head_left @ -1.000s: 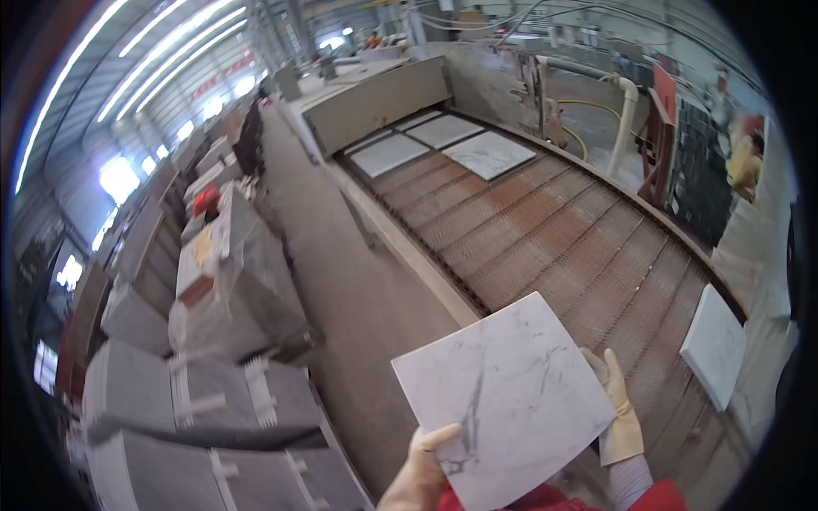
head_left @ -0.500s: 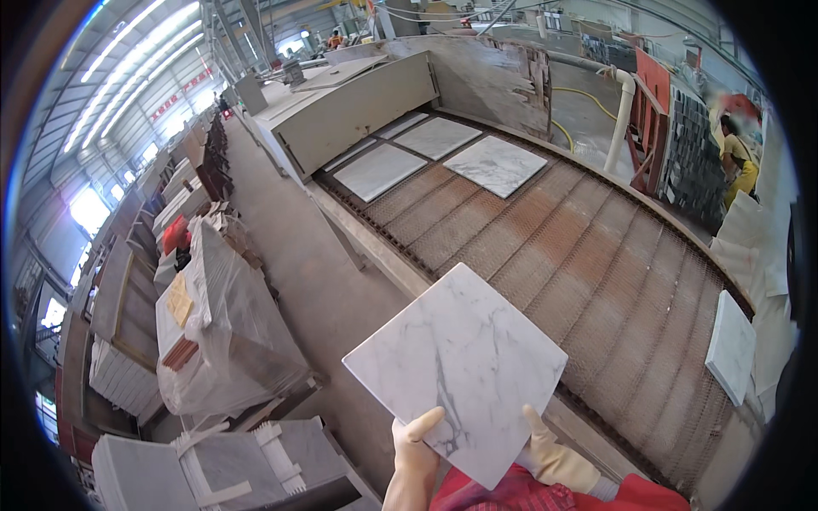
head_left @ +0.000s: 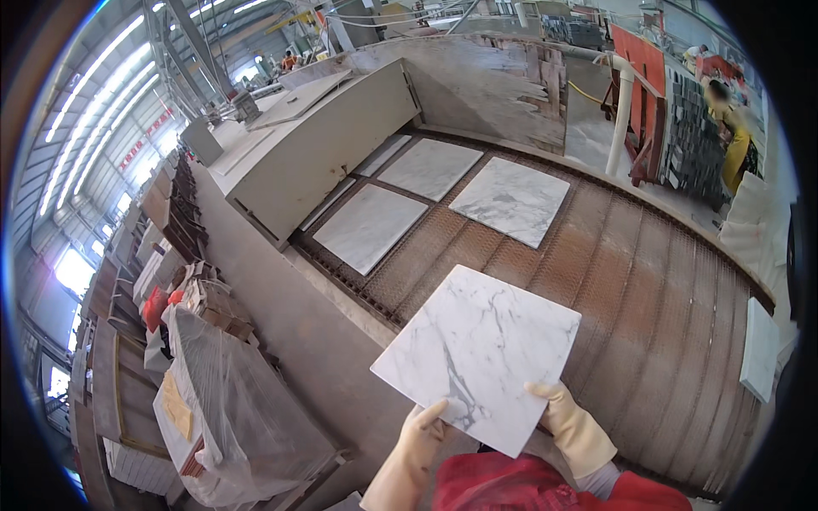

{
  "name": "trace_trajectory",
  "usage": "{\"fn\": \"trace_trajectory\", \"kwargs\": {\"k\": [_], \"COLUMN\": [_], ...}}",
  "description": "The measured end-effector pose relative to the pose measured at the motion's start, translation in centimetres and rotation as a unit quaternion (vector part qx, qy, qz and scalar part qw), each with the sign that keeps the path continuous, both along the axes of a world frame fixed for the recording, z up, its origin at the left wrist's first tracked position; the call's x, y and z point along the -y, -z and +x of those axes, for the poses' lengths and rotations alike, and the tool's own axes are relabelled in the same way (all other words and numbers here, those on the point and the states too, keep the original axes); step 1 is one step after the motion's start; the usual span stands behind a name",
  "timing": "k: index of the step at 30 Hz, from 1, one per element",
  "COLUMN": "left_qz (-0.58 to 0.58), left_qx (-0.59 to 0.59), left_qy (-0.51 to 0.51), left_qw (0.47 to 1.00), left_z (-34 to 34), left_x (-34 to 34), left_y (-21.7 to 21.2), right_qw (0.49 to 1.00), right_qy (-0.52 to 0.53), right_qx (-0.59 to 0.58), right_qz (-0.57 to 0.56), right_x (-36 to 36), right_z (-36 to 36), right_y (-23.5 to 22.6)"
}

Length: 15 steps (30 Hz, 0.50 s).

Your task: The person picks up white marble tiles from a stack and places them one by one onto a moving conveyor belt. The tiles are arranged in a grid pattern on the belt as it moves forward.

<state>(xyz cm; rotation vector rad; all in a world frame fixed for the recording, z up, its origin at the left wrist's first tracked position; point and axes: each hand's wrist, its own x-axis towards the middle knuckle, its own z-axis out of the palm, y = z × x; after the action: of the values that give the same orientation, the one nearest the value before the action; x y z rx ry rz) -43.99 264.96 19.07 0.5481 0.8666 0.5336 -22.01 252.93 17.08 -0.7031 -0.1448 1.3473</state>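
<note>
I hold a square white marble tile (head_left: 479,353) with grey veins flat in front of me, over the near edge of a wide brown mesh conveyor belt (head_left: 648,289). My left hand (head_left: 417,443), in a pale rubber glove, grips the tile's near left edge with the thumb on top. My right hand (head_left: 573,430), also gloved, grips its near right edge. Three similar marble tiles lie on the belt further up: one (head_left: 369,226) at left, one (head_left: 513,199) at right, one (head_left: 431,167) behind them near the machine's mouth.
A large grey machine housing (head_left: 298,153) covers the belt's far end. Wrapped pallets (head_left: 230,409) and crates line the aisle on my left. A white tile (head_left: 760,349) rests at the belt's right edge. A person in yellow (head_left: 733,136) stands at far right by dark racks.
My view has swung down and toward the belt. The tile in my hands has moved forward, over the belt's near edge, and the tiles by the machine appear closer.
</note>
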Motion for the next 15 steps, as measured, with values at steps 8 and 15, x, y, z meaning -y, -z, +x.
{"fn": "trace_trajectory", "kwargs": {"k": [8, 15], "left_qz": [-0.072, -0.165], "left_qx": [-0.007, -0.03], "left_qy": [0.002, 0.013], "left_qw": [0.997, 0.986], "left_z": [3.7, 8.6], "left_x": [-16.8, -24.3], "left_y": [7.8, 6.0], "right_qw": [0.997, 0.995], "right_qy": [0.05, 0.075], "right_qx": [0.047, 0.066], "right_qz": [0.036, 0.007], "right_x": [-14.5, -21.4], "right_z": [3.6, 6.0], "right_y": [2.3, 5.9]}}
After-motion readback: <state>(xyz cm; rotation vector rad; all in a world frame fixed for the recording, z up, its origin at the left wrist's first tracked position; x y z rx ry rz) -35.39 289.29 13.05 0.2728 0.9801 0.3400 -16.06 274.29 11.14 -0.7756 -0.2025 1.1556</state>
